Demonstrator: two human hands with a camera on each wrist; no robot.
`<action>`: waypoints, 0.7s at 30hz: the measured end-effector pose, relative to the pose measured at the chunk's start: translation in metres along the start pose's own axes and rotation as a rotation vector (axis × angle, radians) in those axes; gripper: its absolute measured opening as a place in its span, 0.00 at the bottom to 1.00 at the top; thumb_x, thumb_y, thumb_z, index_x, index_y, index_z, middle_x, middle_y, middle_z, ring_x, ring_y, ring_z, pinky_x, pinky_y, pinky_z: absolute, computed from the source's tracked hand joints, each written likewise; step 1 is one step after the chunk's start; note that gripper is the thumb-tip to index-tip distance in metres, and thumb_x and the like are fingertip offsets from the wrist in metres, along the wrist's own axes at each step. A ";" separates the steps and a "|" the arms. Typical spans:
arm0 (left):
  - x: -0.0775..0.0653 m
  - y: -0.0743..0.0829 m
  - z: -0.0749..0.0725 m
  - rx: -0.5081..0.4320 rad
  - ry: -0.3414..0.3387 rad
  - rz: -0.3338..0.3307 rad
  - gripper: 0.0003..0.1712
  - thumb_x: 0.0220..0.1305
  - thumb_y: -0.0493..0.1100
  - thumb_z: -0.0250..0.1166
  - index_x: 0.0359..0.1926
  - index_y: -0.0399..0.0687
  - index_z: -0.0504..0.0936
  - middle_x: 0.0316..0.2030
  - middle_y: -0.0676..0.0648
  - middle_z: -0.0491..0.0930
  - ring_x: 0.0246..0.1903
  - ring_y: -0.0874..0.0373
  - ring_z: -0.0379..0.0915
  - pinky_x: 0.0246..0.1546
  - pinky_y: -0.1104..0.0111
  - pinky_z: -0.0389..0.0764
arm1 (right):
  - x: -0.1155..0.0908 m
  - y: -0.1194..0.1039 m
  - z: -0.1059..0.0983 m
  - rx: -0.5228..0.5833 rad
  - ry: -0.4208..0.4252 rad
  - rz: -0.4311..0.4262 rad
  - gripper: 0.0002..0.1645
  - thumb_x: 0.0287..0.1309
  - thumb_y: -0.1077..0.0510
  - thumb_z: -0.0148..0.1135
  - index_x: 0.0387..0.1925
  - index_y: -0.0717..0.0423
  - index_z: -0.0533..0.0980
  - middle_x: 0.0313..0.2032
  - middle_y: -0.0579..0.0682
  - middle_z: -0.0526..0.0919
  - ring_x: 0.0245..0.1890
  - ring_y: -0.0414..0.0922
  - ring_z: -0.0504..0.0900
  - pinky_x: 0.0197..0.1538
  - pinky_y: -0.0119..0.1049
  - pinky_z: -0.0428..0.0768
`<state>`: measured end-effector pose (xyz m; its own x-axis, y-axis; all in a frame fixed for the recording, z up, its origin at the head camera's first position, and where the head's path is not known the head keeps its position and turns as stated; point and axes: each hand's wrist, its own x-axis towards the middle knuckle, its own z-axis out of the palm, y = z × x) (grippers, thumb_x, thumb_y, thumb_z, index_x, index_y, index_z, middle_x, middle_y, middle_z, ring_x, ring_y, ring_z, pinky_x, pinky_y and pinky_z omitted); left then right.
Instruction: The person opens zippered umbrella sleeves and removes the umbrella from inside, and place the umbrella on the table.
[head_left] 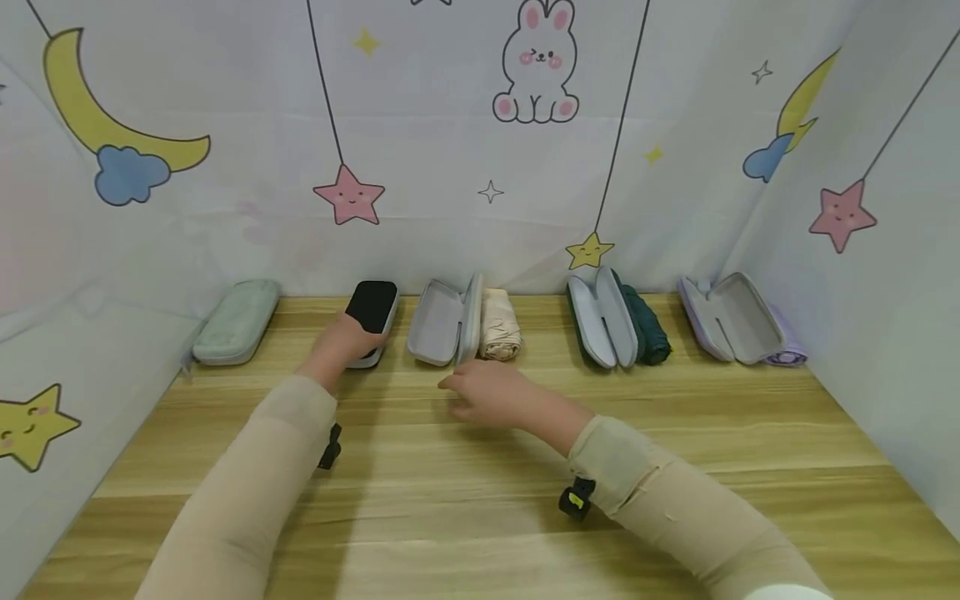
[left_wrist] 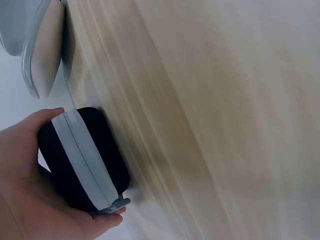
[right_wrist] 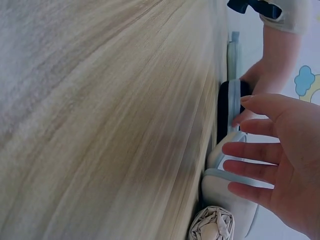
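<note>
Case (head_left: 373, 304): black, with a pale grey zip band (left_wrist: 82, 155). Sat closed toward the back of the counter (head_left: 450, 500), between a pale green case (head_left: 236, 323) on the left and an open beige case (head_left: 437, 323) on the right. Ran lengthwise from front to back, with a slight slant to the right at the far end. Was gripped across its width by the left hand (head_left: 341, 340), with the thumb (left_wrist: 42, 117) on the side toward the open beige case and fingers (left_wrist: 102, 226) round the opposite side, near the zip pull (left_wrist: 119, 204). Lay to the left of and farther back than the right hand (head_left: 495, 396), well apart from its loosely spread, empty fingers. Was thus nearer to the left hand. Seemed to rest on the counter, though hard to be sure with that grip partly covering it.
</note>
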<state>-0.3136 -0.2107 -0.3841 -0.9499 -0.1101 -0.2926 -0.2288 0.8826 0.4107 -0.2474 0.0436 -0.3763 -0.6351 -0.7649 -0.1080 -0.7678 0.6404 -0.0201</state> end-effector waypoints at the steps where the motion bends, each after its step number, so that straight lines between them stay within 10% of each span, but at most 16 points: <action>1: 0.001 -0.004 0.000 0.016 -0.008 0.017 0.56 0.67 0.60 0.54 0.68 0.16 0.39 0.66 0.20 0.52 0.63 0.30 0.57 0.60 0.48 0.65 | 0.000 0.000 0.000 0.002 0.000 0.001 0.25 0.67 0.47 0.57 0.61 0.51 0.75 0.53 0.49 0.80 0.54 0.46 0.77 0.55 0.40 0.75; 21: -0.029 -0.057 -0.003 0.023 -0.018 0.231 0.57 0.59 0.58 0.66 0.65 0.15 0.49 0.59 0.19 0.61 0.57 0.28 0.63 0.57 0.44 0.66 | 0.021 -0.004 0.001 0.144 0.008 0.048 0.26 0.69 0.46 0.57 0.63 0.52 0.74 0.59 0.48 0.77 0.59 0.45 0.75 0.58 0.39 0.73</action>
<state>-0.2737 -0.2591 -0.3966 -0.9725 0.1041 -0.2082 -0.0004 0.8937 0.4487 -0.2583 0.0249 -0.3792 -0.6717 -0.7335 -0.1040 -0.7170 0.6790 -0.1578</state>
